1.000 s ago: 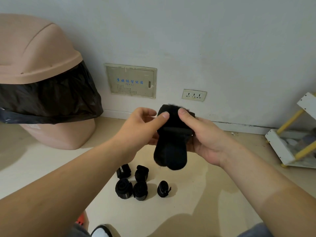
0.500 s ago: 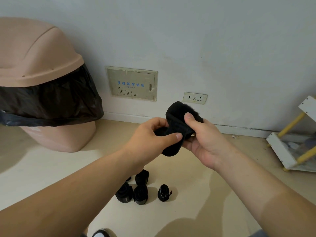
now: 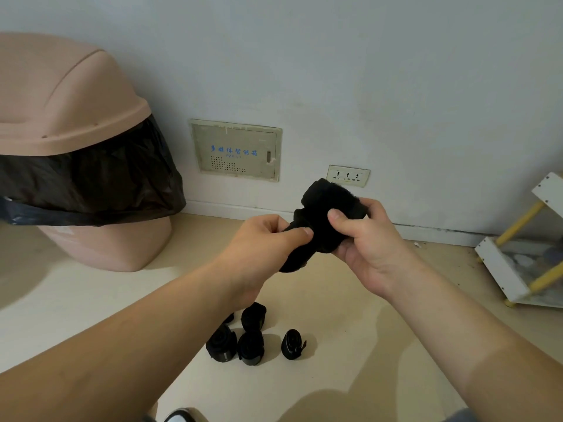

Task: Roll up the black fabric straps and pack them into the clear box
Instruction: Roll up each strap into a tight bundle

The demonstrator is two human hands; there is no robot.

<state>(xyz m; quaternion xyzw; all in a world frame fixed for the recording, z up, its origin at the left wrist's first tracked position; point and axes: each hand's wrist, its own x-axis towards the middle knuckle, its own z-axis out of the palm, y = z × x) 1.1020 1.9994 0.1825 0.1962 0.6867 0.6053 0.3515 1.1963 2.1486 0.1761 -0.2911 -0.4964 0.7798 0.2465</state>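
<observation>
The wide black fabric strap point(image 3: 330, 205) is being held in mid-air above the pale beige floor point(image 3: 380, 345), toward the far wall, half coiled, with its loose end hanging down to the left. The clear box is not showing anywhere in view.

The right hand point(image 3: 370, 242) is curling round the coiled part, with its thumb pressing on the front. The left hand point(image 3: 263, 236) is pinching the loose end between thumb and fingers.

The thick, fuzzy coil is probably wanting to spring open, so a slackening right thumb could undo it. If the left hand is feeding the tail in at a slant, the roll could be turning cone-shaped and packing badly. A slip would be dropping the strap onto the small black rolled straps point(image 3: 251, 348) lying near on the floor, scattering them. The rightmost of these has a tab sticking out, so it may be loosening.

Against a second ago, the hanging tail is looking much shorter. The left thumb is now gripping low on the tail instead of the top edge, and the left forearm is hiding a fifth roll.
</observation>
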